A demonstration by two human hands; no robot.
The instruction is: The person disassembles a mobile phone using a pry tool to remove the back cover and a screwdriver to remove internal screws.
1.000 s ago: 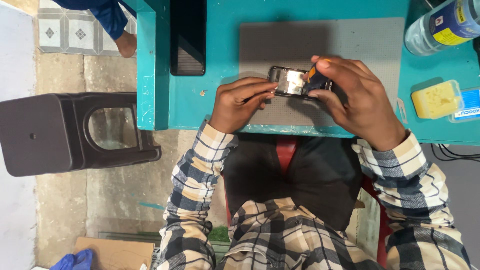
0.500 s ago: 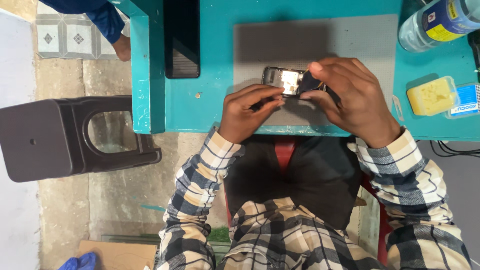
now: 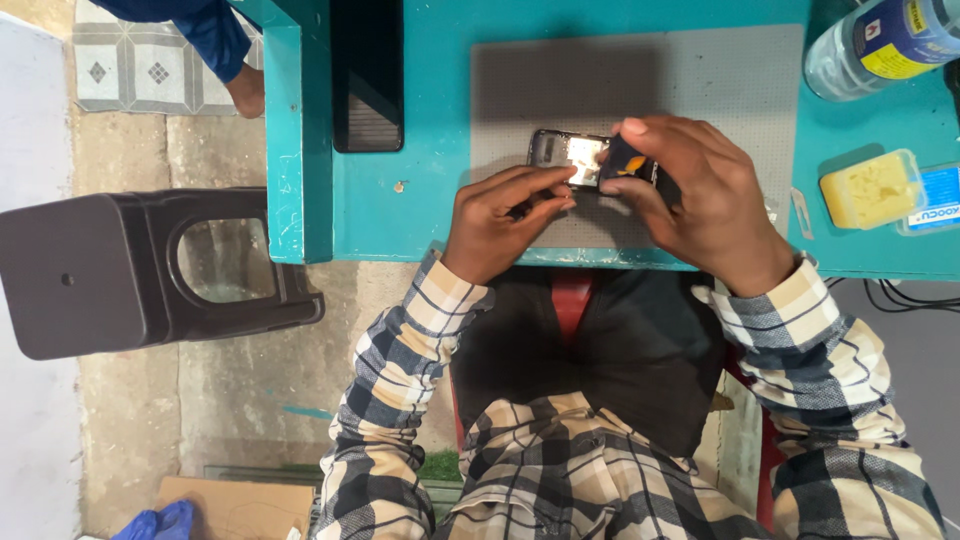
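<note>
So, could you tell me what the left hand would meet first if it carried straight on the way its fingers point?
The left hand points up and to the right, so it would most likely meet the opened phone first, then the right hand just beyond it.

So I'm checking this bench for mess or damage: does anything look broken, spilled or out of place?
Only the small phone on the grey mat: its back is open, bare metal showing, held between the left hand and right hand. No spill shows.
</note>
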